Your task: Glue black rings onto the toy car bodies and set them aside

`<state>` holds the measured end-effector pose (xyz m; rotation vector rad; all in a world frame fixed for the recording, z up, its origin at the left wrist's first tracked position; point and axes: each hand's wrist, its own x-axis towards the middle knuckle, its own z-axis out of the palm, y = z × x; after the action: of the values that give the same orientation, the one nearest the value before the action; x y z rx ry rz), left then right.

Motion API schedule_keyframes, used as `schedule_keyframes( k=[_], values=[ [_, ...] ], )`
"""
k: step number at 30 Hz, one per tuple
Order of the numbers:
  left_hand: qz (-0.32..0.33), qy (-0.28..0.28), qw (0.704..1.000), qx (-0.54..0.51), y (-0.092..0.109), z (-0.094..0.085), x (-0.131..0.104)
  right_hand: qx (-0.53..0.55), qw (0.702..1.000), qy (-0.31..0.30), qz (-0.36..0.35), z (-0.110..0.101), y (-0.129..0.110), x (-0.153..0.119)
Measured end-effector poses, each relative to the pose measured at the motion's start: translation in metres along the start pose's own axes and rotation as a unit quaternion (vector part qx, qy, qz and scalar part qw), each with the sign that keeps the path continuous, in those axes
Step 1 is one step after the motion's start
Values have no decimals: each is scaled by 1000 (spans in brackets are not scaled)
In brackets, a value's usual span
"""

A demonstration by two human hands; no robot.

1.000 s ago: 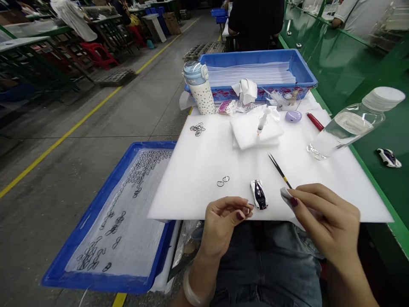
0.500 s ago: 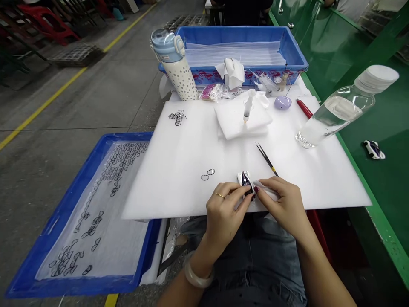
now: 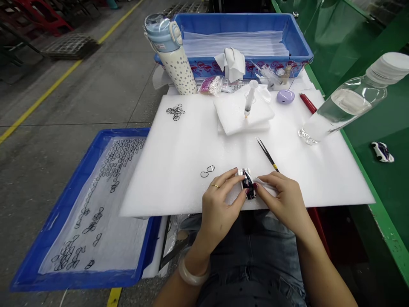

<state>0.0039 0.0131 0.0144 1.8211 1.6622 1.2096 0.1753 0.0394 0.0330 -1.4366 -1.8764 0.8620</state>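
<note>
A small black and white toy car lies near the front edge of the white foam board. My left hand grips it from the left, fingertips at its side and top. From the right, my right hand pinches a folded white cloth, its thumb against the car's side. Black-tipped tweezers rest just beyond my right hand. Two thin black rings lie left of the car, and a pile of similar rings sits at the board's back left.
A syringe stands on foam pads. Behind are a dotted bottle, a blue bin and a purple case. A clear bottle leans at right, with another toy car beyond. A blue tray of rings is lower left.
My left hand has shifted slightly left and its fingers have spread, so more of the toy car shows. The view has tilted slightly downward.
</note>
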Motion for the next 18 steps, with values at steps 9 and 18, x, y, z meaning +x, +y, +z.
schedule_keyframes(
  k=[9, 18],
  values=[
    [4, -20, 1000, 10, -1, -3, 4, -44, 999, 18, -16, 7, 3, -2],
    [95, -190, 977, 13, -14, -13, 28, 67, 997, -46, -8, -45, -4, -6]
  ],
)
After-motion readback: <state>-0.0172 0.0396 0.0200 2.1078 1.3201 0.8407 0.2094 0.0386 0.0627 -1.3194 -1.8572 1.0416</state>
